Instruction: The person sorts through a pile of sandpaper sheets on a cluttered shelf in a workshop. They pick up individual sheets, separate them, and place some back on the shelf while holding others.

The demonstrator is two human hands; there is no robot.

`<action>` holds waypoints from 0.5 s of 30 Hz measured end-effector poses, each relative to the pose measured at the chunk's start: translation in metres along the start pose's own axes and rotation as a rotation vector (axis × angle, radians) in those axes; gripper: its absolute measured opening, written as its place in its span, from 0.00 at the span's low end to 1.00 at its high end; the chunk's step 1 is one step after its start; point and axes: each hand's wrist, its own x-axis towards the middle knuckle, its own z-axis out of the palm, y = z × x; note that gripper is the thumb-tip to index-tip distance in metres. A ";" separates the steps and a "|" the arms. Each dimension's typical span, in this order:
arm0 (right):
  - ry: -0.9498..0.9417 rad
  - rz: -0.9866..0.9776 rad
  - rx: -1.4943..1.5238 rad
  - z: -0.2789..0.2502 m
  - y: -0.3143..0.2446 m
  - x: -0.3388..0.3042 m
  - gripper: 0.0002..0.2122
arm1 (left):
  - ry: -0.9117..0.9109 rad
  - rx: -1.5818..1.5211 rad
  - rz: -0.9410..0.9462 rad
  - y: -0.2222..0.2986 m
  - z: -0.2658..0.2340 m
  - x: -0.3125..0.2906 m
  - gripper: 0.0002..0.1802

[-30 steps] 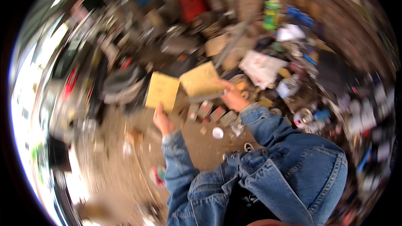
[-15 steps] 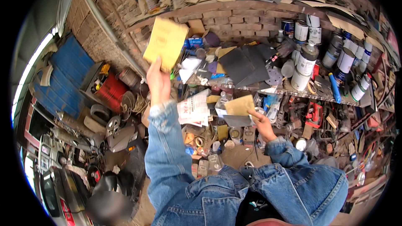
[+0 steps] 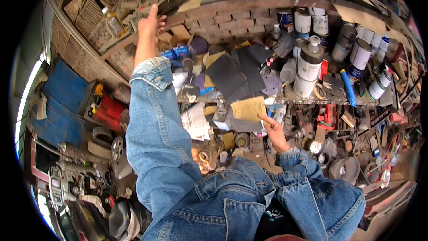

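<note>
My left hand has open air around it; at two o'clock of my right hand, tall cans crowd the shelf.

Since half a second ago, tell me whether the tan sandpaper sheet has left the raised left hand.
Yes. The left hand is open and bare beside the upper brick ledge; the sheet it held up is gone.

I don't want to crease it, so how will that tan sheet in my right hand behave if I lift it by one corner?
The tan sheet looks thin and flat like sandpaper, so probably light and floppy. Held at one edge by the right hand, it would likely sag or curl.
</note>
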 end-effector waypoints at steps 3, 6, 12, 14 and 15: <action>-0.069 -0.065 0.045 0.010 -0.004 0.007 0.17 | -0.036 0.043 0.019 -0.009 -0.025 -0.021 0.31; -0.140 -0.049 0.056 0.021 -0.006 0.018 0.17 | -0.029 -0.005 0.169 -0.040 -0.041 -0.055 0.23; -0.362 -0.043 0.028 0.073 -0.038 0.019 0.21 | -0.299 0.367 0.303 -0.126 -0.117 -0.194 0.15; -0.475 -0.084 0.112 0.097 -0.030 0.021 0.21 | -0.400 0.622 0.640 -0.162 -0.155 -0.240 0.25; -0.513 -0.072 0.126 0.106 -0.028 0.021 0.21 | -0.418 0.624 0.438 -0.163 -0.162 -0.271 0.28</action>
